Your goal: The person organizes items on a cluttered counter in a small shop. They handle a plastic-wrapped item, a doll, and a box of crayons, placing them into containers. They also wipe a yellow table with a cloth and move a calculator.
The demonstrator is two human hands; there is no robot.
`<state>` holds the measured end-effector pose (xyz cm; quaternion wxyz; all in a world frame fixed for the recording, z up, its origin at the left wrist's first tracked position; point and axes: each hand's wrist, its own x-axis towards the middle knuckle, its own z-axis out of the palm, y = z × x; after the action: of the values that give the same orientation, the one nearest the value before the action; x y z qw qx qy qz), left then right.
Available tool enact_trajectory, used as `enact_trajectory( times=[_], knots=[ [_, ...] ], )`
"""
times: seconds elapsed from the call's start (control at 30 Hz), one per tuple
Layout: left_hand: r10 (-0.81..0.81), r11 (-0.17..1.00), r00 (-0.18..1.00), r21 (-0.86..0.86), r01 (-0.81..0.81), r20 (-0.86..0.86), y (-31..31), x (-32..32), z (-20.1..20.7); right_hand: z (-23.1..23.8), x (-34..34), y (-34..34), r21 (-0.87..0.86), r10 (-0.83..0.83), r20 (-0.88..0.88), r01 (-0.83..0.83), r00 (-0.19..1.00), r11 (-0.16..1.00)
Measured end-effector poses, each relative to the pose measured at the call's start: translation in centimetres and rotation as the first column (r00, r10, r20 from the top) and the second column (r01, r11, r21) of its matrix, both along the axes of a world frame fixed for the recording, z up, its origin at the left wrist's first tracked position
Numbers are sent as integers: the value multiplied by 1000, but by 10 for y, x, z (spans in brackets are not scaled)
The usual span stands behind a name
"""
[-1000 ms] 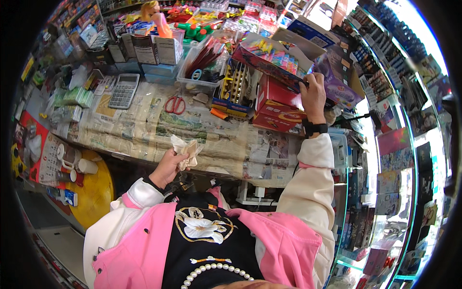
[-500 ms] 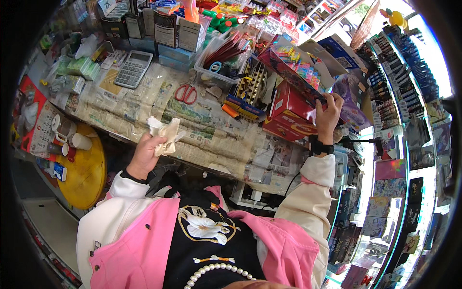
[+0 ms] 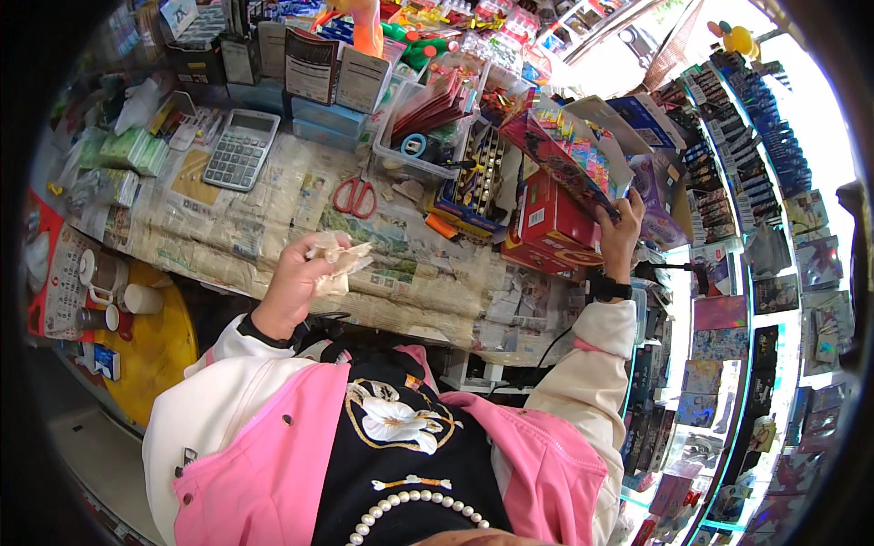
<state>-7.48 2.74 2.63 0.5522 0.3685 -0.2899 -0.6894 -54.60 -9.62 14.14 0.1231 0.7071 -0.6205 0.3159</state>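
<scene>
My left hand (image 3: 289,284) is closed around a crumpled cream cloth (image 3: 342,266), held above the near part of the counter. At the right, my right hand (image 3: 621,237) has its fingers hooked over the near corner of an open display box (image 3: 555,162) filled with small colourful packets. That box rests tilted on a red carton (image 3: 562,226). Some of the right fingers are hidden behind the box corner. Red-handled scissors (image 3: 354,197) lie on the counter beyond my left hand.
Newspaper under clear plastic covers the counter (image 3: 273,232). A grey calculator (image 3: 241,148) lies at the left, and a clear plastic bin (image 3: 407,162) stands mid-counter. A purple package (image 3: 662,196) is right of the display box. A yellow round stool (image 3: 162,350) holds cups. Shelves (image 3: 728,318) line the right side.
My left hand with the cloth has shifted slightly right and turned. My right hand stays at the display box corner, a little lower in view. The whole view has shifted slightly.
</scene>
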Motion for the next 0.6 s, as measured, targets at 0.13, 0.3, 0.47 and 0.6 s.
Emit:
enact_trajectory(
  times=[0.13,0.3,0.47,0.6],
  knots=[
    [-100,994,994,-31,101,48,-17,-8,7,-5,25,11,-106,-40,46,45,998,993],
    [-310,948,947,46,315,-83,-40,-16,14,-7,77,34,-204,-126,59,136,990,969],
    [-366,928,930,-81,363,-29,-57,-52,29,-15,148,71,-224,-133,107,154,985,962],
    [-325,944,938,-105,314,-121,-71,-81,41,-24,205,97,-204,-77,261,133,962,970]
  ],
)
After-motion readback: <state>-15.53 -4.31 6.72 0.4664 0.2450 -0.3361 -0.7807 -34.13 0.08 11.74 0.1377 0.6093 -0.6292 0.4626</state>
